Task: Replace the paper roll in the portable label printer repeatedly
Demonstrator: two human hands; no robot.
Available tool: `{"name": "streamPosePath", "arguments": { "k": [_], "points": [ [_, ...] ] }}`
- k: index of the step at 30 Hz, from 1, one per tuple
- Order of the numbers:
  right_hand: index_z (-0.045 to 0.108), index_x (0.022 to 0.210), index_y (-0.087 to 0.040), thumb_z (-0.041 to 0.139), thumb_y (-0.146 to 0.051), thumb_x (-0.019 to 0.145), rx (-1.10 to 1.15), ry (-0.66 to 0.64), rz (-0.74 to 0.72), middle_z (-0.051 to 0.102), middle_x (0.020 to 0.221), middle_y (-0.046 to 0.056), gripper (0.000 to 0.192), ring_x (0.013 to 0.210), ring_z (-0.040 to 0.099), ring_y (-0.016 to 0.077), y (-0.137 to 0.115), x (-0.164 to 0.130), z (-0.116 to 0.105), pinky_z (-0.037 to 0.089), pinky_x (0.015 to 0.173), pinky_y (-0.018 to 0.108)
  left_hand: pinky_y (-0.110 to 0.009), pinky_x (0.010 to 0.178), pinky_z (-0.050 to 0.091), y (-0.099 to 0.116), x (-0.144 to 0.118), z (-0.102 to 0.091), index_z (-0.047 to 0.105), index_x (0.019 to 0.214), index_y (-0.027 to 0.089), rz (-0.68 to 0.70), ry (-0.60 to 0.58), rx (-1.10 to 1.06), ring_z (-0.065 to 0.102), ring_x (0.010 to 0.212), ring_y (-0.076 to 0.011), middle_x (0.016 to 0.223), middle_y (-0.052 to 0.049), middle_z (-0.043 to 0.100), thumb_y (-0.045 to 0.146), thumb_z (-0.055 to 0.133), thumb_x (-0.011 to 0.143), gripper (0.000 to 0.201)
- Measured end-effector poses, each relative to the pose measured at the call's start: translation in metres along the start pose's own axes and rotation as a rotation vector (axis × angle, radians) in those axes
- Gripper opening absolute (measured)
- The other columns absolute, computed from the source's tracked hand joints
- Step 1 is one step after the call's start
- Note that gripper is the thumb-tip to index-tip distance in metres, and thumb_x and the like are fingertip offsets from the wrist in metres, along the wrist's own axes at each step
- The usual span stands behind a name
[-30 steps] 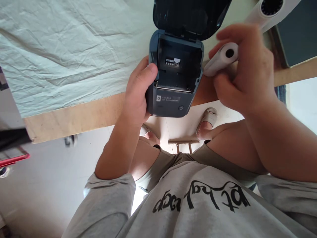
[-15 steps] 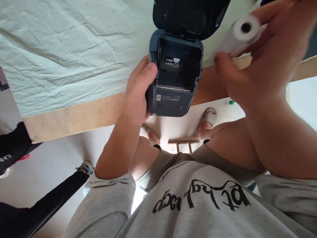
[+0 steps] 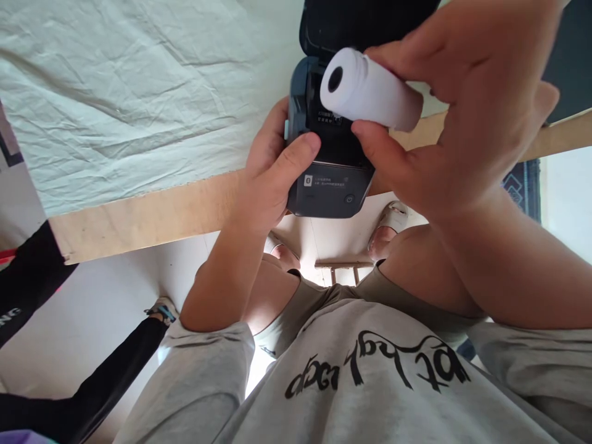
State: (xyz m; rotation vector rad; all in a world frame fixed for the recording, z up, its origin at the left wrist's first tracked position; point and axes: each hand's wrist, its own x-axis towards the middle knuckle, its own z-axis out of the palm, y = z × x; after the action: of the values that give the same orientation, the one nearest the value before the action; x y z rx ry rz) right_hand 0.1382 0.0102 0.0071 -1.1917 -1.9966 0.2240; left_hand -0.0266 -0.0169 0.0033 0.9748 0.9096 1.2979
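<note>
A dark portable label printer (image 3: 330, 194) is held at the table's edge by my left hand (image 3: 277, 169), the thumb pressing on its left rim. Its black lid (image 3: 365, 24) stands raised at the far side, so the paper bay shows. Over that bay, my right hand (image 3: 453, 117) pinches a white paper roll (image 3: 374, 92) between thumb and fingers. The roll is tilted, with the dark hole of its core facing left. It covers the upper part of the bay, and I cannot tell whether it touches the printer.
A wrinkled pale green cloth (image 3: 139, 92) covers the table, whose bare wooden edge (image 3: 148, 206) runs in front of me. Another person's dark-clothed leg (image 3: 115, 364) is at lower left. A small wooden stool (image 3: 343, 265) shows below, between my legs.
My right hand has brought the paper roll leftward and down from the right, over the printer's bay. The printer and my left hand have shifted slightly right.
</note>
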Motion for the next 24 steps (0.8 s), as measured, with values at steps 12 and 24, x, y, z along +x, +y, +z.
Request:
{"name": "streamPosePath", "arguments": {
  "k": [12,24],
  "points": [
    [0.055,0.087,-0.027,0.057,-0.032,0.066,-0.079,0.076,-0.515,0.059,0.090,-0.010,0.021,0.079,0.050,0.0068,-0.003,-0.002,-0.001,0.034,0.071,0.025,-0.032,0.091,0.047,-0.002,0.003,-0.010,0.045,0.115,0.022,0.102,-0.159,0.003,0.048,0.118,-0.0235,0.125,-0.004,0.046,0.035,0.059,0.072,0.047],
    [0.023,0.125,-0.020,0.044,-0.031,0.077,0.208,0.102,-0.087,0.036,0.130,0.007,0.054,0.102,0.053,0.0067,0.013,0.003,0.000,0.046,0.072,0.018,-0.036,0.105,0.040,0.003,0.001,-0.017,0.040,0.121,0.031,0.055,-0.199,0.217,0.040,0.128,-0.0241,0.137,0.001,0.037,0.023,0.063,0.067,0.059]
  ]
}}
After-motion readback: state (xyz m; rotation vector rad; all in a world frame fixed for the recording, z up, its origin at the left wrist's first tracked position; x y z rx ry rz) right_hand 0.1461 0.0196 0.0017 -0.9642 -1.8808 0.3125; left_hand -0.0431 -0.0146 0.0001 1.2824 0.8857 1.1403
